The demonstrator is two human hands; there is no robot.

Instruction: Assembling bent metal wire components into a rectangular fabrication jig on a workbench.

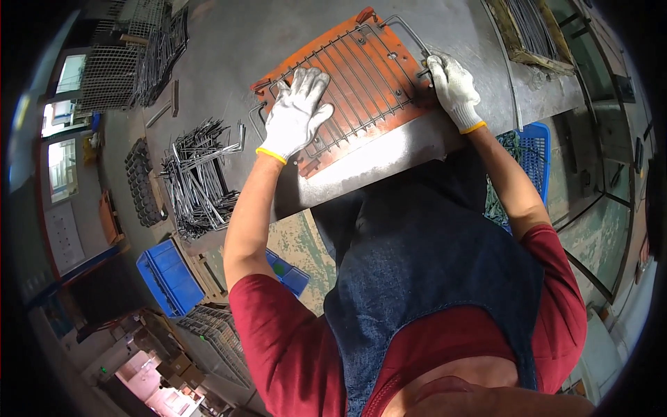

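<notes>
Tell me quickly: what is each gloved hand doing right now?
Left hand: open, flat on the grey wire grid lying on the orange metal jig plate.
Right hand: closed, gripping the grid's edge.

Left glove (295, 111) and right glove (453, 87): white, yellow cuffs. Board (368, 62) at 12 o'clock: orange, under a grey wire rack (347, 76) of parallel bars. Table (236, 42): grey. Crate (169, 276) at 8 o'clock: blue. Sleeves (278, 340): dark red. Apron (424, 271): dark blue denim.

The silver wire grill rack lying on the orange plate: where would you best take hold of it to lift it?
Probably by the bent loop handle of the silver wire grill rack, which sticks out beyond the flat orange metal plate, coming from the far right corner. The right hand already touches that end; the left hand lies flat on the rods.
</notes>
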